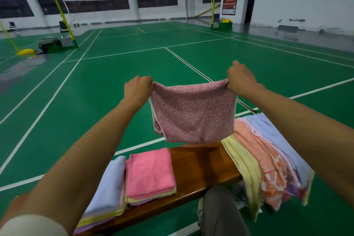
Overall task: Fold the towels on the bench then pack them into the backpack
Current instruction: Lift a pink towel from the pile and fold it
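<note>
I hold a speckled pink towel [193, 111] up in the air above the wooden bench [199, 165], doubled over and hanging down. My left hand [137, 87] pinches its upper left corner and my right hand [240, 78] pinches its upper right corner. On the bench's left part lie two stacks of folded towels: a pink-topped stack [151, 173] and a pale blue-topped stack [107, 188]. On the bench's right end a pile of unfolded towels [268, 159] in yellow, orange and lilac drapes over the edge. No backpack is plainly in view near the bench.
The bench stands on a green badminton court with white lines. My knee in grey trousers [222, 210] is in front of the bench. A dark bag [49, 44] lies far off by a yellow net post [63, 19].
</note>
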